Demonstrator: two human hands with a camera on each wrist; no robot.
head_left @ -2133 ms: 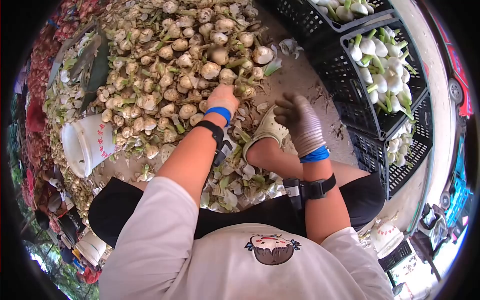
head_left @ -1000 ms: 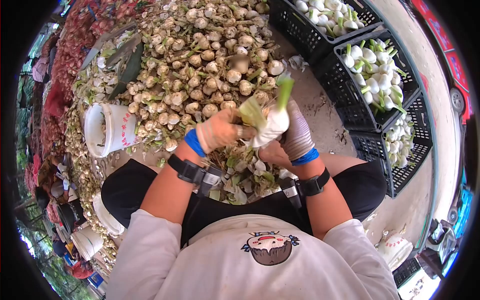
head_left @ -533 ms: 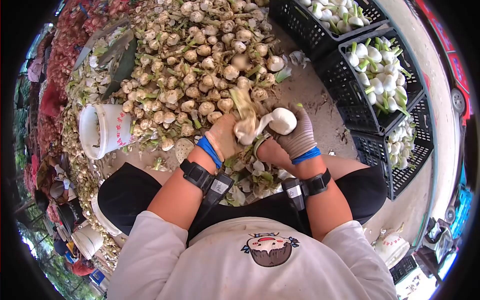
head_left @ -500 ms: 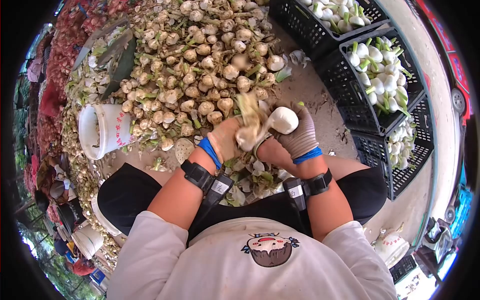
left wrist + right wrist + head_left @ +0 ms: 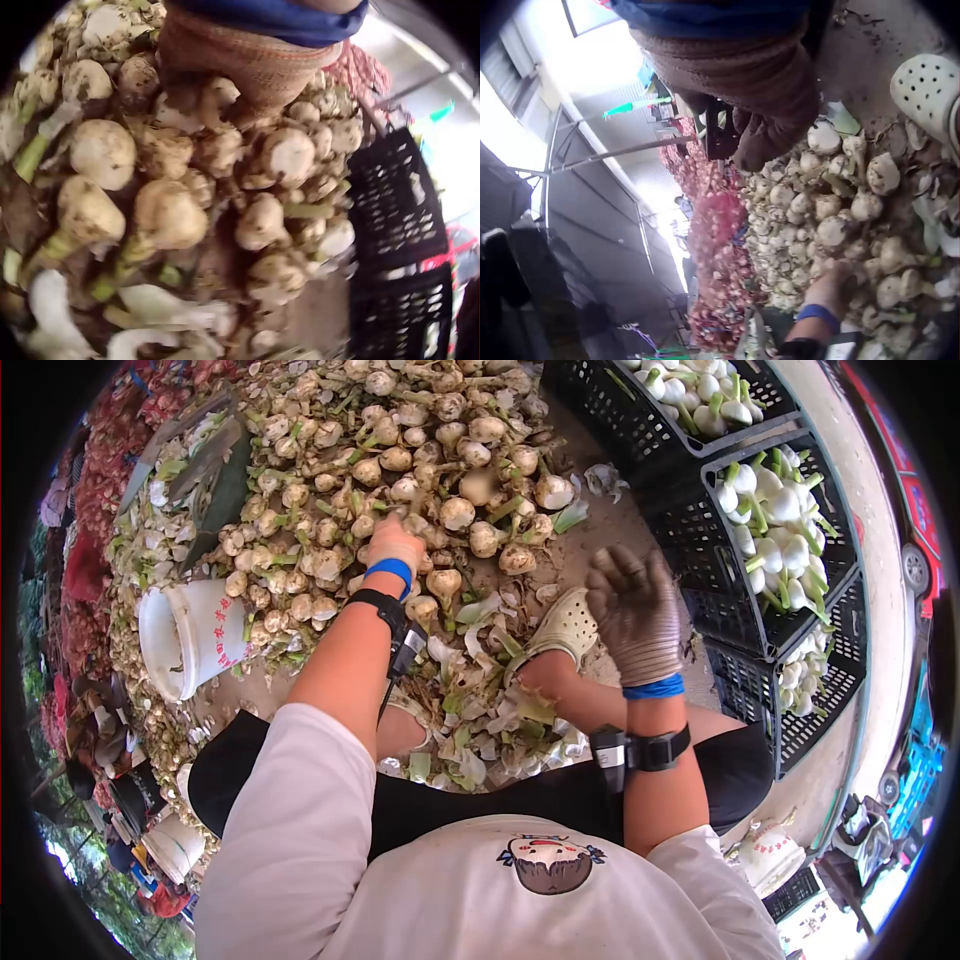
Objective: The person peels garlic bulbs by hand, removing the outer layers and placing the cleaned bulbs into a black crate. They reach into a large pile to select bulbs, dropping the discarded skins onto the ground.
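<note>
On the garlic pile [image 5: 400,450], the left hand [image 5: 395,545] grips a bulb; beside three black crates [image 5: 790,560], over bare ground, the right hand [image 5: 632,610] hangs open, empty.

Red printed characters run down the side of the white bucket [image 5: 190,635] lying on its side left of the garlic pile — too small and warped to read. A second white bucket [image 5: 775,857] at the lower right also carries red print, not legible. The white T-shirt [image 5: 545,860] bears a cartoon face graphic, no words on it that can be made out. A small white tag sits on the left wrist strap unit [image 5: 408,643] and another on the right wrist strap unit [image 5: 610,752] — the marks on both are too tiny to read. No brand, number or sign can be read in either wrist view.
</note>
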